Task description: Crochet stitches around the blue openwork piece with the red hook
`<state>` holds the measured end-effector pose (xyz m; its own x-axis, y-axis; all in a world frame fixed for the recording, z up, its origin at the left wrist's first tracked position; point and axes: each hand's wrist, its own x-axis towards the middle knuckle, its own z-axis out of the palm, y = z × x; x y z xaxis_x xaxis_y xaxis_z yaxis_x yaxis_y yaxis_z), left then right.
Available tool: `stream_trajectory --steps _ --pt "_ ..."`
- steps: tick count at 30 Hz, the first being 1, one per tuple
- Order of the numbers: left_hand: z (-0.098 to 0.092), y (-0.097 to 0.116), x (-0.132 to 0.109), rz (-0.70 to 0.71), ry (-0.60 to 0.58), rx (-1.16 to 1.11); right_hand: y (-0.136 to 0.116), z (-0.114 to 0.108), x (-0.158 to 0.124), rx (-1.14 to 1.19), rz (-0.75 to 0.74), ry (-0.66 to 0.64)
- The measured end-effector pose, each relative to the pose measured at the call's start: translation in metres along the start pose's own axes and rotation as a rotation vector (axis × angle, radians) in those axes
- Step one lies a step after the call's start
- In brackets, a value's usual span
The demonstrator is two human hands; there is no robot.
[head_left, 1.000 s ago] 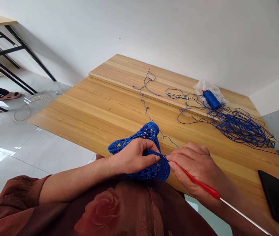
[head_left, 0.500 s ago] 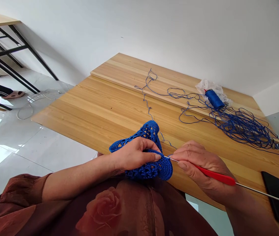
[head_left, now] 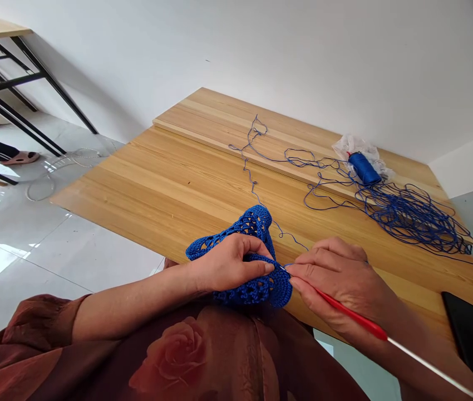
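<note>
A blue openwork crochet piece (head_left: pixel 242 295) hangs over the table's front edge, pinched by my left hand (head_left: pixel 240 262) between thumb and fingers near its right end. My right hand (head_left: pixel 336 278) is closed round a crochet hook (head_left: pixel 353 316) with a red handle and metal shafts at both ends. The hook's near tip meets the blue edge just right of my left thumb; the tip itself is hidden in the stitches. Blue yarn (head_left: pixel 289 234) runs from the piece across the table, and a strand of it passes by my right fingers.
A blue yarn spool (head_left: pixel 364 169) lies against a clear plastic bag (head_left: pixel 359 146) at the back right. Loose yarn is heaped in a tangle (head_left: pixel 418 217) beside it. A black phone (head_left: pixel 470 340) rests at the right. Another person's foot (head_left: pixel 25 157) shows at far left.
My right hand has shifted left, closer to the crochet piece, and the hook's rear end has swung downward. My left hand keeps its pinch in nearly the same place.
</note>
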<state>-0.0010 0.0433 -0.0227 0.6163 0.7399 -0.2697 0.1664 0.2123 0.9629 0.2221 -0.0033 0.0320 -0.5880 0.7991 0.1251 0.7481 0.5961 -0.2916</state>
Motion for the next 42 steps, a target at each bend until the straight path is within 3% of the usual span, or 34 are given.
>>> stream_trajectory --steps 3,10,16,19,22,29,32,37,40,42 --pt "0.001 0.001 -0.001 0.020 0.005 0.057 -0.005 0.008 -0.001 -0.125 -0.040 0.122" --pt "0.005 0.005 -0.005 0.142 0.065 0.220 -0.012 0.015 0.000 -0.065 -0.011 0.138" --pt "0.011 0.003 -0.007 0.158 0.110 0.158 -0.014 0.028 -0.008 -0.102 0.006 0.279" --pt "0.015 0.001 -0.008 0.197 0.097 0.122 -0.017 0.038 -0.005 0.018 0.112 0.187" --pt "0.015 -0.001 -0.008 0.214 0.066 0.079 -0.016 0.042 -0.002 0.174 0.106 0.084" --pt "0.012 0.002 -0.008 0.190 0.131 0.143 -0.012 0.029 -0.016 -0.181 -0.056 0.366" --pt "0.012 0.004 -0.010 0.212 0.175 0.228 -0.019 0.026 -0.020 -0.304 -0.093 0.358" --pt "0.011 0.007 -0.011 0.375 0.244 0.409 -0.031 0.028 -0.017 -0.351 -0.071 0.340" --pt "0.007 0.008 -0.010 0.414 0.219 0.469 -0.029 0.024 -0.017 -0.195 -0.035 0.294" --pt "0.003 0.009 -0.009 0.403 0.129 0.432 -0.020 0.019 -0.018 0.018 -0.010 0.207"
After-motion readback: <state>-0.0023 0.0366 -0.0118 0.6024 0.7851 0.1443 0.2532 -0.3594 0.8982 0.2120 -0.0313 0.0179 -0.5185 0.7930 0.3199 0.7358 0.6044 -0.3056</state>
